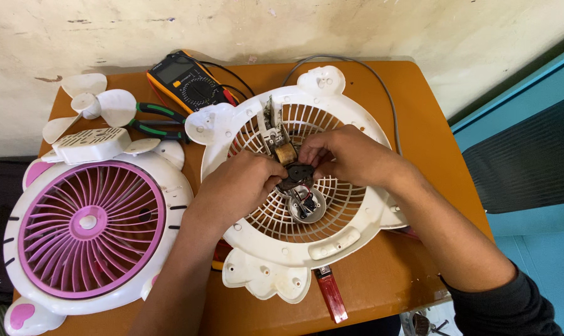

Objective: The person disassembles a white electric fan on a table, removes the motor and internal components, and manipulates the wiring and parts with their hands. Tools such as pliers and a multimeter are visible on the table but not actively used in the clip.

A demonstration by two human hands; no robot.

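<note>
Both hands, left hand [241, 183] and right hand [344, 155], pinch the small fan motor [296, 176] over the opened white rear grille [331, 233]; the blade [95, 106] and front cover [89, 230] lie removed on the bench [412, 112].

We see one screen: the multimeter [186, 81] at the back of the counter [412, 99], close to the wall, has a small grey rectangular display [173, 72] at its far end. Its body is black with an orange-yellow edge. We find no packages, labels or signs.
</note>
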